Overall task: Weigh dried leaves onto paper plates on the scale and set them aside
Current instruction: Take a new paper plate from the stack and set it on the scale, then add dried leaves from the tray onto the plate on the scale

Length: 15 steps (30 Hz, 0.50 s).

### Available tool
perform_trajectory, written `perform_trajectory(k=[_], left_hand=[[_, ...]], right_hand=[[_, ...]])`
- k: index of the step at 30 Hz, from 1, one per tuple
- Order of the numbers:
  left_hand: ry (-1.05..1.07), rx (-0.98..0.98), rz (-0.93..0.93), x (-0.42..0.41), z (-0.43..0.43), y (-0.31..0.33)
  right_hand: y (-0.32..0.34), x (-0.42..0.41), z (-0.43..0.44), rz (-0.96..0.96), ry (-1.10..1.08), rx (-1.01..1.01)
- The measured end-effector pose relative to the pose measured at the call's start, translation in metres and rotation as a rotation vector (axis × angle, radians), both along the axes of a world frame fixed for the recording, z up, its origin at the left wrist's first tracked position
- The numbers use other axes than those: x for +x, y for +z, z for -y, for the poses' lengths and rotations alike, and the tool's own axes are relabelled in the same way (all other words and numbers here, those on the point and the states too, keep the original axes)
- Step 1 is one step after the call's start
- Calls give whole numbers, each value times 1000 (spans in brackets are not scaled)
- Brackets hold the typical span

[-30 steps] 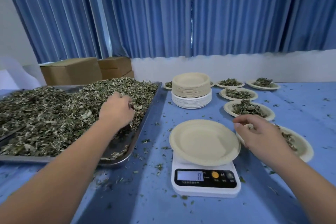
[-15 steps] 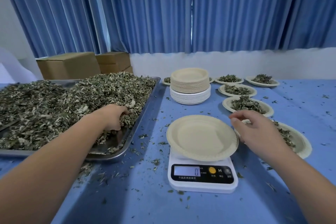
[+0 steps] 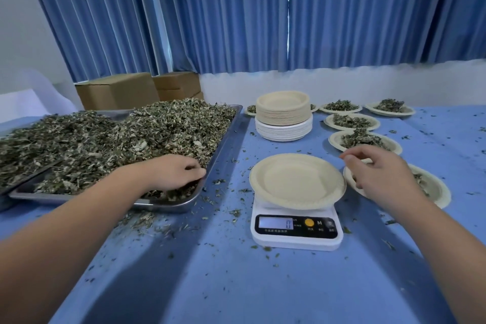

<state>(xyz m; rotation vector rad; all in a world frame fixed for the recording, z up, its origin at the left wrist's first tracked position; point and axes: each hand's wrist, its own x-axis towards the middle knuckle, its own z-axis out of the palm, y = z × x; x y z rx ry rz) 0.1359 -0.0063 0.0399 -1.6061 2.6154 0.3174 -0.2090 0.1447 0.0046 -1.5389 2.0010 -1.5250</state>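
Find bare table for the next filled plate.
Widest bare cloth: right of the filled plates, toward the table's right edge, and the near stretch in front of the scale. Strip between tray and scale is narrow, crumb-littered. Crowded: behind the scale, around the plate stack.

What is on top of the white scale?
One empty paper plate sits on the scale, with no leaves in it. The plate hides the scale's weighing top; only the front with the display, reading 0, shows.
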Motion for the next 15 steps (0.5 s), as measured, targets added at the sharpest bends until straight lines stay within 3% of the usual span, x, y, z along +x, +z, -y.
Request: perform_trajectory(k=[6, 11, 15], left_hand=[[37, -31, -30, 0, -21, 7], [51, 83, 88, 2, -39, 1], [29, -32, -1, 5, -47, -16]], right_hand=[[-1, 0, -1, -17, 12, 25], [-3, -2, -1, 3, -2, 34], [-4, -4, -1, 32, -24, 25]])
